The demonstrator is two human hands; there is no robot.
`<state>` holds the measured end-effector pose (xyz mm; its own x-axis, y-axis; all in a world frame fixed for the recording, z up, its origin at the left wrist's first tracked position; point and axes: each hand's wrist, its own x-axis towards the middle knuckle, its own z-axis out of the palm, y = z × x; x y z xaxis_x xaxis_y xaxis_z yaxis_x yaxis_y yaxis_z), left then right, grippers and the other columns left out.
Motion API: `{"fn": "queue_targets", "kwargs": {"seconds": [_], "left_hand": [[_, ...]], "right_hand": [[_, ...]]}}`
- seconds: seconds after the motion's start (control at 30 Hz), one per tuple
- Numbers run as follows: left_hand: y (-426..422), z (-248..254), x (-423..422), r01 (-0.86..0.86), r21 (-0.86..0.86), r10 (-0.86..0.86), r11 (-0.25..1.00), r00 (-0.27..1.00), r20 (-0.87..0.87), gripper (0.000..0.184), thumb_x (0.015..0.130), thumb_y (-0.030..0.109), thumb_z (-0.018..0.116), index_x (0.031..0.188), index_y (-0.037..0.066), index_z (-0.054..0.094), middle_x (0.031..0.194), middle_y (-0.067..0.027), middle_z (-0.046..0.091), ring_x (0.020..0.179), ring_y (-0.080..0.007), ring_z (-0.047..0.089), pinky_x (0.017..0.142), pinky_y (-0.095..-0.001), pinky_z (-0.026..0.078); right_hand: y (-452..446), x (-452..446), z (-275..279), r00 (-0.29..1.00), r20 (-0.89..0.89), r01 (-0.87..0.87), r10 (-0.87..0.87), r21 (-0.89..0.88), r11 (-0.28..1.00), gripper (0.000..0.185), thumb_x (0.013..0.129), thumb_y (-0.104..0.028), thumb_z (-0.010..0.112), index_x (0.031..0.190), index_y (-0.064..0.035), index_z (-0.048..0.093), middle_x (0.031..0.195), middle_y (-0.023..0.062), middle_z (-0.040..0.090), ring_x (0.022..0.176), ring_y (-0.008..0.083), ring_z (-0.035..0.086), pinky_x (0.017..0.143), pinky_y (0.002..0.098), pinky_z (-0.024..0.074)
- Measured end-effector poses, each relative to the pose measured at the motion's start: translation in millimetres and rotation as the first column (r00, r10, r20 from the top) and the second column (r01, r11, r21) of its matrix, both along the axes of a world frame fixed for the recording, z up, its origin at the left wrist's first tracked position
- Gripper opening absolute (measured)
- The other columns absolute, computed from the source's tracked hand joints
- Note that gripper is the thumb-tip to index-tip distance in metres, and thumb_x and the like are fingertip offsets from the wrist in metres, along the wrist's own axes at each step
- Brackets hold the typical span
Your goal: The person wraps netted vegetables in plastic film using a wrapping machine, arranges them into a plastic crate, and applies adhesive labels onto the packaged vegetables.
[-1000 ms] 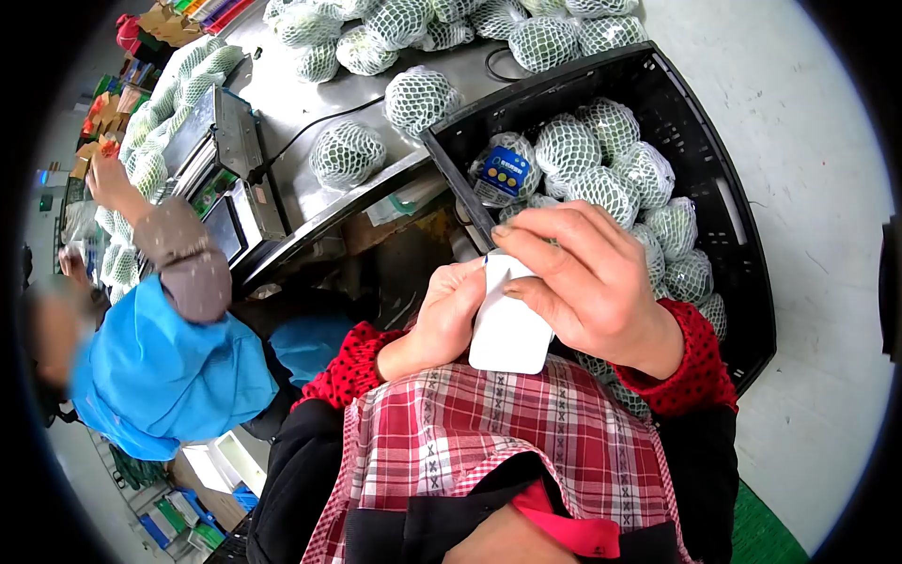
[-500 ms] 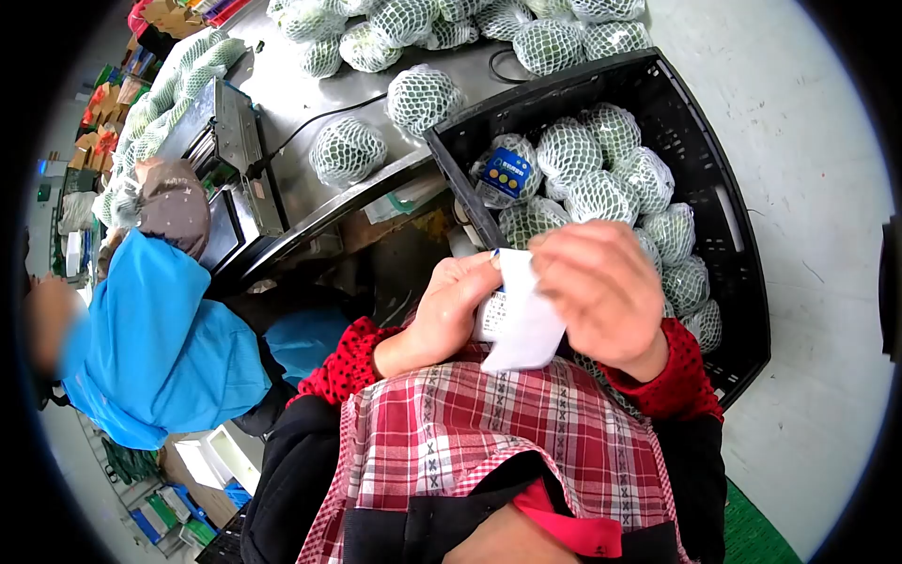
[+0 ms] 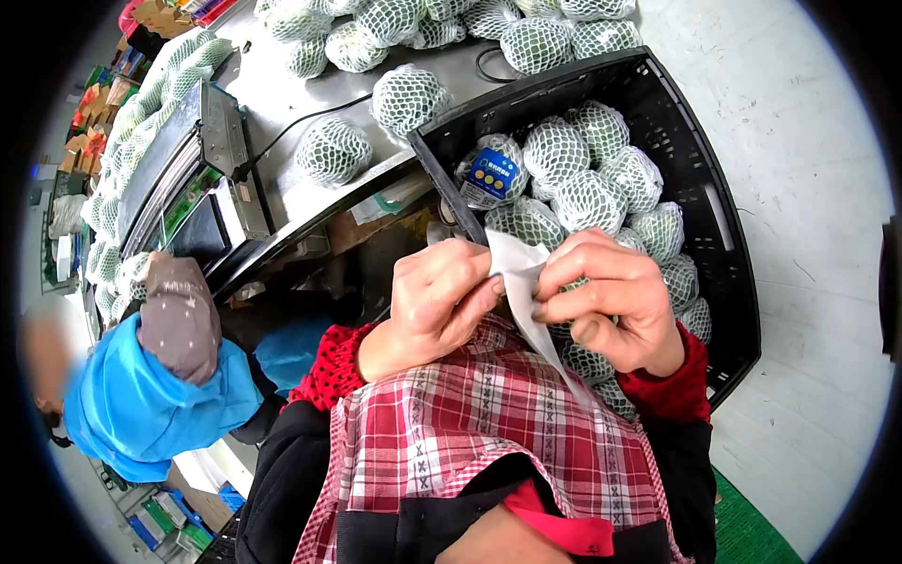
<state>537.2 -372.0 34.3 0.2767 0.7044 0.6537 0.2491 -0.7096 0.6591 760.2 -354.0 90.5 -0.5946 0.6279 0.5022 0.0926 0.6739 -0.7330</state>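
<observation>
A limp white strip of label paper (image 3: pixel 528 305) is pinched between my two hands, folded near its top and trailing down toward the plaid apron. My left hand (image 3: pixel 434 299) grips its upper left edge with thumb and curled fingers. Thumb and forefinger of my right hand (image 3: pixel 611 303) close on the strip's right side. Any print on the strip faces away from view. Just beyond my hands, a black crate (image 3: pixel 728 273) holds several round green produce pieces in white foam nets (image 3: pixel 589 202). One of these carries a blue label (image 3: pixel 493 175).
On the metal table (image 3: pixel 282 89) lie more netted pieces (image 3: pixel 335 150), a cable and a boxy machine (image 3: pixel 202 160). At left stands a co-worker in a blue garment (image 3: pixel 160 395), a grey-brown sleeve near the machine. A green mat (image 3: pixel 747 526) lies at lower right.
The paper strip has turned and folded, and its printed part no longer shows. My right fingers have moved down into a pinch. The co-worker's sleeve has come lower, away from the machine.
</observation>
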Motion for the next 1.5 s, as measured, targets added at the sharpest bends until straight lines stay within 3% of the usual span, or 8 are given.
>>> {"fn": "queue_targets", "kwargs": {"seconds": [0.2, 0.33, 0.47, 0.8, 0.9, 1.2, 1.27, 1.5], "left_hand": [[4, -1, -3, 0.143, 0.043, -0.146, 0.989, 0.987, 0.072, 0.022, 0.079, 0.005, 0.071, 0.100, -0.003, 0.065, 0.086, -0.0138, 0.067, 0.069, -0.0266, 0.065, 0.060, -0.0339, 0.050], [2, 1, -3, 0.156, -0.004, -0.155, 0.988, 0.985, 0.074, 0.025, 0.079, 0.006, 0.071, 0.102, -0.003, 0.065, 0.085, -0.0137, 0.067, 0.070, -0.0274, 0.066, 0.061, -0.0345, 0.051], [-4, 1, -6, 0.045, 0.006, -0.045, 0.999, 0.999, -0.006, 0.036, 0.071, 0.000, 0.074, 0.107, 0.000, 0.065, 0.082, -0.0120, 0.066, 0.065, -0.0259, 0.064, 0.056, -0.0326, 0.050], [1, -1, -7, 0.003, 0.496, -0.036, 0.868, 0.998, 0.057, 0.033, 0.060, 0.007, 0.080, 0.091, 0.010, 0.068, 0.123, -0.0179, 0.057, 0.098, -0.0329, 0.062, 0.072, -0.0390, 0.054], [-11, -14, -4, 0.011, 0.191, -0.066, 0.981, 0.956, 0.286, 0.029, 0.073, 0.010, 0.077, 0.098, 0.009, 0.061, 0.121, -0.0252, 0.057, 0.105, -0.0389, 0.062, 0.081, -0.0429, 0.056], [11, -9, -7, 0.255, -0.447, 0.232, 0.858, 0.584, 0.778, 0.051, 0.088, -0.001, 0.056, 0.132, 0.010, 0.032, 0.123, -0.0233, 0.053, 0.102, -0.0280, 0.062, 0.081, -0.0388, 0.056], [8, 3, -7, 0.371, -0.543, 0.311, 0.753, 0.527, 0.791, 0.048, 0.089, 0.002, 0.054, 0.132, 0.011, 0.034, 0.119, -0.0185, 0.055, 0.101, -0.0268, 0.062, 0.083, -0.0389, 0.055], [6, 4, 0, 0.487, -0.582, 0.288, 0.651, 0.551, 0.783, 0.048, 0.091, 0.005, 0.055, 0.135, 0.011, 0.037, 0.119, -0.0149, 0.059, 0.103, -0.0244, 0.063, 0.088, -0.0391, 0.054]], "right_hand": [[0, 4, 0, 0.949, 0.040, 0.315, -0.313, -0.079, 0.946, 0.030, 0.072, -0.005, 0.080, 0.099, -0.0022, 0.068, 0.093, 0.0102, 0.067, 0.083, 0.0220, 0.066, 0.074, 0.0337, 0.0519], [8, -7, -2, 0.992, 0.092, 0.112, -0.086, -0.331, 0.937, 0.030, 0.075, -0.011, 0.078, 0.099, 0.0013, 0.066, 0.100, 0.0125, 0.066, 0.093, 0.0256, 0.064, 0.082, 0.0351, 0.0510], [3, -7, -5, 0.995, -0.096, -0.058, -0.036, -0.821, 0.567, 0.016, 0.088, -0.011, 0.069, 0.096, 0.0028, 0.066, 0.086, 0.0044, 0.068, 0.075, 0.0102, 0.062, 0.068, 0.0252, 0.0487], [0, -18, -26, 0.853, -0.230, 0.019, -0.468, -0.884, 0.467, 0.019, 0.092, -0.015, 0.061, 0.088, 0.0014, 0.068, 0.077, 0.0033, 0.066, 0.065, 0.0080, 0.060, 0.059, 0.0218, 0.0466], [-1, -18, -21, 0.840, -0.179, 0.042, -0.513, -0.919, 0.391, 0.022, 0.091, -0.015, 0.060, 0.106, 0.0012, 0.063, 0.080, 0.0064, 0.066, 0.059, 0.0106, 0.061, 0.044, 0.0226, 0.0473], [-3, -31, -18, 0.904, -0.255, -0.017, -0.343, -0.823, 0.568, 0.037, 0.090, 0.001, 0.054, 0.126, -0.0035, 0.054, 0.093, 0.0125, 0.064, 0.070, 0.0168, 0.064, 0.059, 0.0265, 0.0516], [1, -40, -21, 0.910, -0.100, 0.392, -0.403, -0.113, 0.913, 0.050, 0.080, 0.005, 0.061, 0.128, -0.0047, 0.054, 0.116, 0.0153, 0.058, 0.093, 0.0237, 0.065, 0.075, 0.0321, 0.0543], [19, -53, 4, 0.938, 0.023, 0.342, -0.346, 0.101, 0.934, 0.056, 0.071, 0.009, 0.065, 0.125, -0.0018, 0.057, 0.126, 0.0169, 0.054, 0.112, 0.0327, 0.057, 0.096, 0.0395, 0.0463]]}}
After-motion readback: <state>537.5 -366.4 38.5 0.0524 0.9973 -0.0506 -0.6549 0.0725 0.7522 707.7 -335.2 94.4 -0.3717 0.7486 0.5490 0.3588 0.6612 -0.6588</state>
